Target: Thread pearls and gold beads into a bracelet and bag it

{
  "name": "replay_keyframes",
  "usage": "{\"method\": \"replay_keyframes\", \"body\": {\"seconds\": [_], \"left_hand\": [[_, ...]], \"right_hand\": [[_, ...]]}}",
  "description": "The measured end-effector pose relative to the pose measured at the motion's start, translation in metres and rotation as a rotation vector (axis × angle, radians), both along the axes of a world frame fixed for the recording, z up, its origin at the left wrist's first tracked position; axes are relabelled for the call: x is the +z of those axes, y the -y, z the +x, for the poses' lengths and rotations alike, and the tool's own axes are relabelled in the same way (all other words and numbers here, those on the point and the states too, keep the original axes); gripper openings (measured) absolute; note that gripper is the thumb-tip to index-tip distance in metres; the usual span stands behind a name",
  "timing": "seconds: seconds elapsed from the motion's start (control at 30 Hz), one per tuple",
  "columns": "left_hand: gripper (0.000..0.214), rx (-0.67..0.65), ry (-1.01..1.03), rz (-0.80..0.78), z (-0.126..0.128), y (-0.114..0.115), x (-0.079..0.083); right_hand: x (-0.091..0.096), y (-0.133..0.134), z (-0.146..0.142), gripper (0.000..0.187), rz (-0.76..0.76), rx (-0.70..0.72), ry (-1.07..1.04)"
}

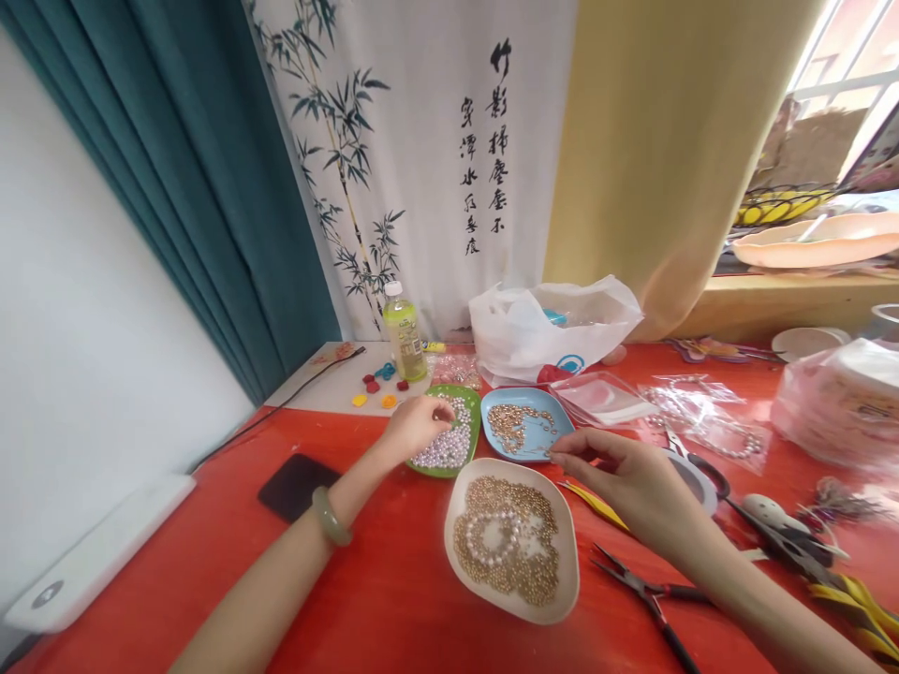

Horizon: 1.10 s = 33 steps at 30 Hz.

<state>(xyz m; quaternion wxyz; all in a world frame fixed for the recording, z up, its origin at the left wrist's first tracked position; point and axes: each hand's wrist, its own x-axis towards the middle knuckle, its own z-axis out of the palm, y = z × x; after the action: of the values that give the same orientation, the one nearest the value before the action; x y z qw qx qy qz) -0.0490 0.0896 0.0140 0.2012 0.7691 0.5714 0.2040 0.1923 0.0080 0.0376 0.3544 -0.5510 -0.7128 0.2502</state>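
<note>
My left hand (pixel 420 426), with a green bangle (pixel 330 517) on its wrist, is over the green tray (pixel 476 417) of pearly white and lilac beads (pixel 453 447). Its fingers are curled together at the beads; whatever they pinch is hidden. At the right edge of the blue tray (pixel 494 401), which holds gold beads (pixel 512 421), my right hand (pixel 611 468) has thumb and forefinger pressed together. Anything between those fingertips is too small to name. Nearer me, a cream tray (pixel 574 562) holds small gold beads (pixel 534 580) with a ring of pearl beads (pixel 472 543) lying on them.
Pliers (pixel 642 588) lie below my right forearm, with scissors (pixel 692 459) beyond it. A phone (pixel 299 487) lies left of my left forearm. Behind the trays stand a bottle (pixel 405 337) and a white plastic bag (pixel 516 332). Bagged bead strands (pixel 709 421) lie to the right.
</note>
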Motion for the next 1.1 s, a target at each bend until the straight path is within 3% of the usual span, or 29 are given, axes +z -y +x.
{"method": "replay_keyframes", "body": {"seconds": [0.33,0.63,0.83,0.9,0.97,1.1], "left_hand": [[0.014,-0.043,-0.083,-0.110,0.002,-0.001,-0.013],[0.011,0.009,0.071,-0.076,0.004,-0.002,-0.015],[0.021,-0.047,0.370,-0.149,0.020,0.010,-0.002],[0.024,-0.035,0.712,-0.319,0.030,0.022,0.005],[0.024,-0.003,0.930,-0.494,0.039,0.037,0.012],[0.019,-0.015,1.101,-0.614,0.051,0.060,0.022]], "right_hand": [[0.002,0.001,0.000,0.014,-0.064,0.013,0.016],[-0.002,-0.001,0.000,0.012,-0.066,0.035,-0.039],[0.001,0.003,-0.004,0.012,-0.068,0.031,-0.121],[0.004,0.008,-0.008,0.011,-0.055,0.024,-0.153],[0.008,0.014,-0.012,0.010,-0.013,-0.002,-0.148],[0.016,0.025,-0.021,0.009,0.038,0.004,-0.117]]}}
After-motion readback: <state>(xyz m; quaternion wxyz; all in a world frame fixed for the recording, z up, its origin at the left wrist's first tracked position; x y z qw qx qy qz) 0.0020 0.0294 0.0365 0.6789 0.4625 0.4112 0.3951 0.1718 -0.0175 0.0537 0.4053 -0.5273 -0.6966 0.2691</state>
